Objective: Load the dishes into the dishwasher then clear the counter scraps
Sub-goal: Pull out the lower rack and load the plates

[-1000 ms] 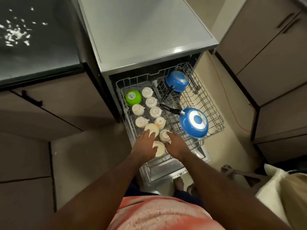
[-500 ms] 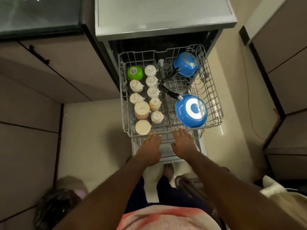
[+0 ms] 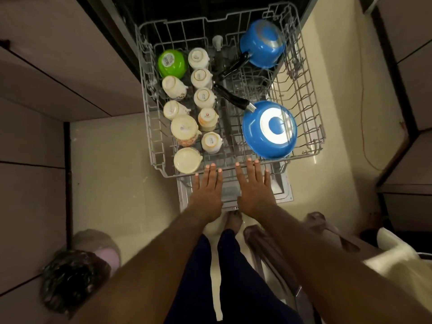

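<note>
Left hand (image 3: 208,192) and right hand (image 3: 254,194) have come off the cups (image 3: 187,160), which sit just beyond the straight, empty fingers (image 3: 211,175) now at the rack (image 3: 314,136) front rim, so loading looks done.

The grey wire rack (image 3: 304,90) stands pulled out above the open dishwasher door (image 3: 282,190). In the back left corner of the rack sits an upturned green bowl (image 3: 172,63). Nine cream cups (image 3: 203,78) stand upside down in two rows beside and in front of it. On the right half lie two upturned pans, the small blue pan (image 3: 263,43) at the back and the large blue pan (image 3: 270,129) near the front, black handles reaching toward the middle.
</note>
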